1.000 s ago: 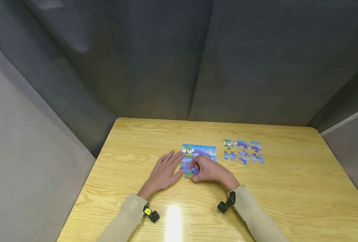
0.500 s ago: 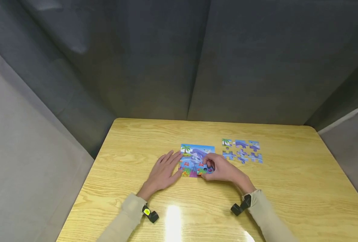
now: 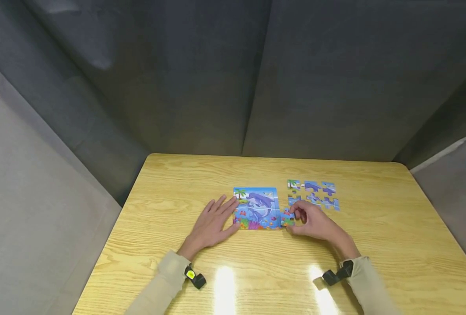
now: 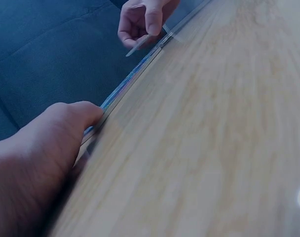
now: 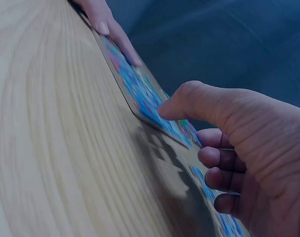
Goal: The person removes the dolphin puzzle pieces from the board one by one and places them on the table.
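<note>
A dolphin puzzle board [image 3: 258, 208] with a palm tree and coral lies flat on the table. My left hand [image 3: 213, 223] rests at its left edge, fingers straight and spread; in the left wrist view the thumb [image 4: 86, 113] touches the board's edge. Between thumb and fingers, my right hand [image 3: 315, 223] pinches a puzzle piece [image 3: 286, 217] with a crab and coral, just off the board's lower right corner. The left wrist view shows that piece [image 4: 137, 45] tilted and raised above the table. In the right wrist view the thumb partly covers the piece [image 5: 185, 129].
Loose puzzle pieces [image 3: 311, 186] lie in two rows right of the board, spaced apart; the right hand partly hides the lower row. Wooden tabletop [image 3: 177, 183] surrounds everything. A dark curtain [image 3: 197, 87] hangs behind the table's far edge.
My right hand has moved to the right with the puzzle piece, from over the board's lower part to beyond its right edge. The left hand has stayed in place.
</note>
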{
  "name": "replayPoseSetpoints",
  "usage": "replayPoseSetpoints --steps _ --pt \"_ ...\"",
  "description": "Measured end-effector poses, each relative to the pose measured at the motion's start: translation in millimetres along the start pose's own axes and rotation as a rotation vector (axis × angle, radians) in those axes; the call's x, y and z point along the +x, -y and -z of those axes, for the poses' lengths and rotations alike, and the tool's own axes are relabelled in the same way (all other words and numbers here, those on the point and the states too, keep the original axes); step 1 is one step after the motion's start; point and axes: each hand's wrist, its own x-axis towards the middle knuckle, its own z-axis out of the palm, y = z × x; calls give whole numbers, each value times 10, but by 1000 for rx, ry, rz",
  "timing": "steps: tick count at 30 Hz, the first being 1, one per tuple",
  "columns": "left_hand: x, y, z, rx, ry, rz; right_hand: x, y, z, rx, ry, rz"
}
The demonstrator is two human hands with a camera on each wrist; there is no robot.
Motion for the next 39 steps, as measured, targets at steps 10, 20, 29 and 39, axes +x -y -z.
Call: replayPoseSetpoints --steps 10,20,29,39 --pt "-11 2 30 -2 -8 10 -141 -207 141 -2 -41 -39" --pt "-36 -28 90 -17 -20 6 -71 -218 113 -58 -8 -80" --pt "-57 -28 65 -12 -18 11 -90 -190 109 -40 20 -113" --pt "-47 -38 67 -14 -1 25 -90 -204 123 -26 30 -117"
